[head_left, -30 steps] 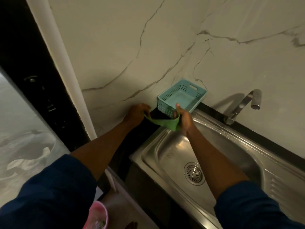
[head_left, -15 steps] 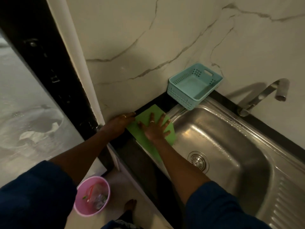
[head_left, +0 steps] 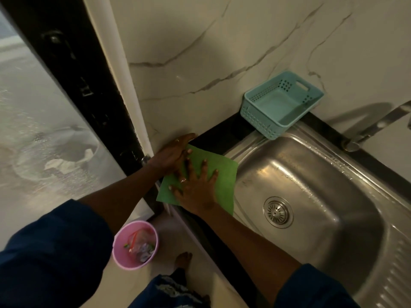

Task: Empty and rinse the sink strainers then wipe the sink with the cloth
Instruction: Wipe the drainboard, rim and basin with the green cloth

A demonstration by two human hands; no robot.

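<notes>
- Navy sleeves (head_left: 55, 252) fill the near corners. Both are cut off by the picture's edge, so only the forearms and hands show.
- Pink and round, one small bucket (head_left: 124, 261) stands on the floor below the left forearm. The scraps and wrapper inside it are too blurred to name.
- One bare foot (head_left: 183, 258) shows beside the bucket, between the two forearms. The rest of the leg is hidden.
- The right hand (head_left: 196, 192) lies flat with fingers spread and presses down on the one green cloth (head_left: 222, 172). It curls round nothing.
- The cloth is spread out under that palm, over the sink's left rim and the black counter strip (head_left: 222, 136). Its near edge is hidden by the right wrist.
- The left hand (head_left: 172, 152) rests flat and open at the cloth's far left edge. Its fingertips touch the cloth just beside the right hand's fingers.
- One round strainer (head_left: 277, 212) sits in the drain, to the right of the right hand and apart from it.
- The steel sink (head_left: 311, 174) runs off the right edge, so only one bowl can be counted.
- One pale blue basket (head_left: 280, 103) stands beyond the hands against the marble wall (head_left: 222, 52).
- One tap (head_left: 375, 127) is cut off at the right, its spout out of view.
</notes>
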